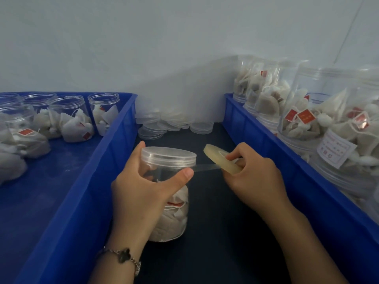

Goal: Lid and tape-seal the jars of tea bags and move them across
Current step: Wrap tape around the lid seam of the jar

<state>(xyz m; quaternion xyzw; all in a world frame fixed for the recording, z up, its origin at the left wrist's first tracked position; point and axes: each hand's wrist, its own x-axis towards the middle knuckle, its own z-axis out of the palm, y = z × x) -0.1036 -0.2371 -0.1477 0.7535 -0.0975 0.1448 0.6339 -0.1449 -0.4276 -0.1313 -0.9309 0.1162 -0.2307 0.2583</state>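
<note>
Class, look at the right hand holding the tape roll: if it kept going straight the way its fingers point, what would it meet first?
The right hand points left along the stretched tape, so it would probably meet the lidded jar held by the left hand first, though depth is hard to judge.

No text can be read. A white label (336, 150) on a clear jar (348, 140) in the right blue bin (266, 144) carries red printing, too blurred to make out. Small red tags (306, 117) on the tea bags (303, 128) bear pale marks, also illegible, as do the red tags (25, 132) in the left bin's jars (67, 117).
</note>
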